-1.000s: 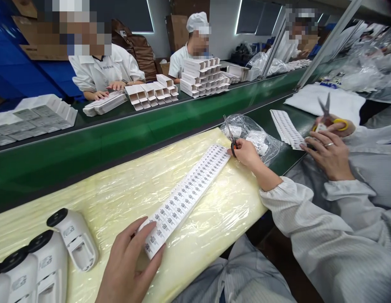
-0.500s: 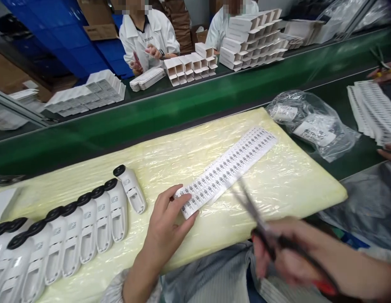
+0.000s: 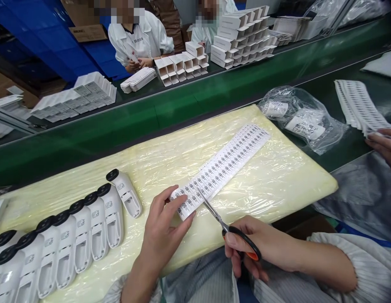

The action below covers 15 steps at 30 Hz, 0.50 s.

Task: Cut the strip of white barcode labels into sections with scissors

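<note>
A long white sheet of printed labels lies slantwise over the yellow film-wrapped pad. My left hand grips its near end between thumb and fingers. Scissors with black and orange handles are in my right hand, my fingers through the loops. Their blade tips reach the sheet just right of my left fingers; whether the blades are parted there I cannot tell. Left of my left hand stands a row of white device shells with black round ends, one shell set a little apart.
A clear plastic bag with handwritten labels lies beyond the pad's right corner. Farther right, another person's hand touches more label sheets. Across the green conveyor edge are stacked white boxes and two people in white coats.
My right hand has brought the scissors left, so the blades now meet the label sheet. My left hand keeps its hold. The person opposite has drawn both hands together.
</note>
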{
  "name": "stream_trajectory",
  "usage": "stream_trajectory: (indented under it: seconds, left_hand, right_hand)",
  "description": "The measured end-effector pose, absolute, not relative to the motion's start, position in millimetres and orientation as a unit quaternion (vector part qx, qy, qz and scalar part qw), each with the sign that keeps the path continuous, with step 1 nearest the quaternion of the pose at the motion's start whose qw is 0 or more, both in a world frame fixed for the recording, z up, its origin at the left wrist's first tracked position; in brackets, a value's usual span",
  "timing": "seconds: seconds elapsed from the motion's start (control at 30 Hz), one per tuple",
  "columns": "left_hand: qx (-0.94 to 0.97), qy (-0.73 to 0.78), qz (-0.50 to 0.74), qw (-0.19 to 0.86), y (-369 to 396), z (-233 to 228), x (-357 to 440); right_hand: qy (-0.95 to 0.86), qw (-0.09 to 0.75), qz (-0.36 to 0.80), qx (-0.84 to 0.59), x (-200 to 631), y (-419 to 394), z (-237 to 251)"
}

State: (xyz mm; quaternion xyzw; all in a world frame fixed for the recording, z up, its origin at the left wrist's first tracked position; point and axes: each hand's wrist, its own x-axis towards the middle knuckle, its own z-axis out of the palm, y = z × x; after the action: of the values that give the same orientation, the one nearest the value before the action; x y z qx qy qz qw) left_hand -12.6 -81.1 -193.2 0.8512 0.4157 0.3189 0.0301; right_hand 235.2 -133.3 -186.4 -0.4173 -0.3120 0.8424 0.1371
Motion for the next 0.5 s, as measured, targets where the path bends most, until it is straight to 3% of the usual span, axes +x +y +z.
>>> stream_trajectory:
  seconds: [0.5]
  left_hand:
    - [0.850, 0.419, 0.318, 0.027, -81.8, -194.1, -13.4]
  right_hand:
    - [-0.320, 0.141, 0.840, -0.415, 226.6, -126.7, -187.2]
